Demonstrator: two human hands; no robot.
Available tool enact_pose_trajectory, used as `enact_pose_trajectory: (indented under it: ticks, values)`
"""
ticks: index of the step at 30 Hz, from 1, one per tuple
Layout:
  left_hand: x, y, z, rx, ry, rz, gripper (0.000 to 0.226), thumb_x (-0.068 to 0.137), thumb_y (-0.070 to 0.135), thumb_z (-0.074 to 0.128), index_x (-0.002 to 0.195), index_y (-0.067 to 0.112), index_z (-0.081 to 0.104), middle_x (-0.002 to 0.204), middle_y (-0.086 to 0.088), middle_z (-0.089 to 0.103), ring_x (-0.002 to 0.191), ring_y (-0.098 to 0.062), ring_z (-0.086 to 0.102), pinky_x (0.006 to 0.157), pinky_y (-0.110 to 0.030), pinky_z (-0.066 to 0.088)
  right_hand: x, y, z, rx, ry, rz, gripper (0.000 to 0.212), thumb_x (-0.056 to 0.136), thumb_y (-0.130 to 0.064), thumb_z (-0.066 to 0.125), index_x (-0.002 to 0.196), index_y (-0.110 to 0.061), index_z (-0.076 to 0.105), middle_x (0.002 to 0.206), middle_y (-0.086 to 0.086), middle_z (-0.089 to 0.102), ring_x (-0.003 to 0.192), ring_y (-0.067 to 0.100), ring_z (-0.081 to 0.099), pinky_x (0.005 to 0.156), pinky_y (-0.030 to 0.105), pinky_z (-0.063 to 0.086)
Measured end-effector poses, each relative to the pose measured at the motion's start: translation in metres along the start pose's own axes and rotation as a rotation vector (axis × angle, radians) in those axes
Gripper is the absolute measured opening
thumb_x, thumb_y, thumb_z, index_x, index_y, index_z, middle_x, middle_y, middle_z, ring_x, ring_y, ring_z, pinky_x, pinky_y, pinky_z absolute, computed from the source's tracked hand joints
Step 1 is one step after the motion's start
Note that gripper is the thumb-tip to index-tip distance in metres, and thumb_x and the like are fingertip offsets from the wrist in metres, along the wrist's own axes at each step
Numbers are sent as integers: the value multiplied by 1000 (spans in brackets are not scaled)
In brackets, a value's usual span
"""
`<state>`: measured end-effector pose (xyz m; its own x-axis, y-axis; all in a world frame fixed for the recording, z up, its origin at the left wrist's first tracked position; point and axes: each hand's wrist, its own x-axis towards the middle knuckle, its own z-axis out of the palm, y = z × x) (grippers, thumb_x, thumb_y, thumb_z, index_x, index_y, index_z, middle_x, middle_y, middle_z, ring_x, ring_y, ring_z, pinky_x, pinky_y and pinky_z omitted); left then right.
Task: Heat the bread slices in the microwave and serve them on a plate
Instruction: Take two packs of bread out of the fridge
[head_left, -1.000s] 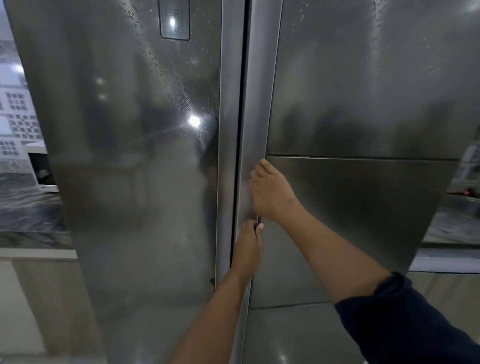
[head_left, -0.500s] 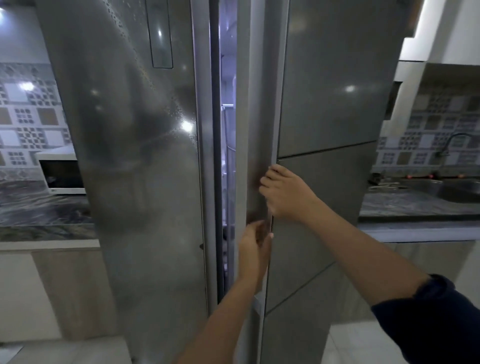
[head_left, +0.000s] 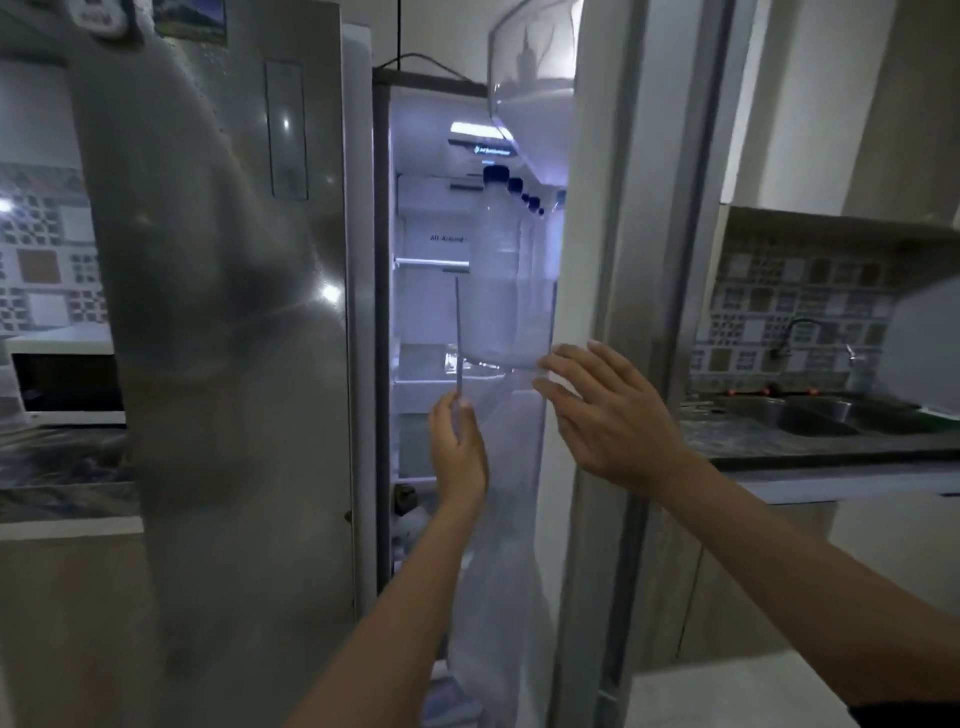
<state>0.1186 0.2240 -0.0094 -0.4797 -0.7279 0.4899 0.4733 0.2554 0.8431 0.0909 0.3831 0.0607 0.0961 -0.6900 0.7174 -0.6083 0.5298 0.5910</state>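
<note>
The steel fridge stands in front of me with its right door (head_left: 613, 260) swung open and its left door (head_left: 218, 312) closed. My left hand (head_left: 458, 452) curls its fingers round the thin edge of the door's clear inner bin. My right hand (head_left: 602, 410) is spread flat, fingertips against the door's inner side just below the bottle shelf. Lit shelves (head_left: 426, 322) show inside. A white microwave (head_left: 62, 379) sits on the counter at far left. No bread or plate is in view.
Several clear bottles with dark caps (head_left: 498, 249) stand in the door shelf. A dark stone counter with a sink (head_left: 810, 415) and a tap (head_left: 795, 332) runs to the right. Patterned wall tiles line both sides.
The right fridge door has swung from a narrow gap to wide open, showing the lit inside. My right hand has let go of the door edge and spread open.
</note>
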Motion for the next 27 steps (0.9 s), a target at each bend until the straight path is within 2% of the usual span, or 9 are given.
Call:
enact_pose_trajectory:
  ticks: [5,10,12,14,16,21,23,25,27]
  values:
    - [30,34,40,-153,-144,-117,40,102,29,30,136,16,45,140,0,46,130,-14,41,99,-20,29,1,17,0,-185,-215,132,46,82,-22,39,118,-7,63,135,14,55,128,30,49,110,47,23]
    - [50,39,92,-154,-370,-127,42,102,31,28,141,18,39,148,0,36,138,-17,31,110,-27,23,-4,41,8,-269,-141,167,51,83,-22,39,128,-7,55,143,16,45,134,31,42,113,45,21]
    - [55,33,115,-129,-431,-80,43,102,30,29,142,17,37,148,1,35,138,-15,31,108,-22,22,-8,50,14,-343,-120,185,52,82,-23,43,131,-4,51,146,17,41,138,31,33,115,46,15]
    - [55,27,138,-141,-480,-50,45,101,32,33,143,17,34,150,1,32,139,-14,29,110,-23,22,-12,62,19,-462,-163,220,56,83,-25,39,132,-2,49,147,19,37,141,30,24,116,49,6]
    - [53,20,160,-150,-513,-36,50,100,34,37,146,18,27,153,2,25,142,-13,24,114,-27,19,-18,74,24,-607,-248,269,59,82,-28,34,132,-1,50,146,20,38,141,29,25,114,51,0]
    - [55,0,204,-24,-510,157,57,98,34,39,149,22,16,159,6,7,145,-10,8,103,-13,3,-36,107,41,-691,-350,426,65,73,-27,56,133,-2,49,144,25,39,137,36,35,113,48,-4]
    - [59,-12,219,55,-519,265,59,98,35,40,149,25,13,159,7,1,146,-11,3,106,-19,1,-47,124,49,-661,-353,481,70,69,-22,68,133,-2,49,142,27,41,134,40,38,113,48,-4]
    - [63,-26,234,153,-527,379,62,96,43,39,149,29,10,159,8,-2,146,-12,0,115,-33,5,-59,140,55,-631,-351,544,76,64,-20,74,134,-4,47,140,26,42,132,42,38,113,52,-1]
    - [66,-36,247,268,-513,485,65,92,50,34,149,30,10,159,6,-2,146,-12,-4,118,-40,9,-73,158,56,-612,-320,604,79,63,-22,75,135,-8,45,137,24,44,131,41,39,114,58,10]
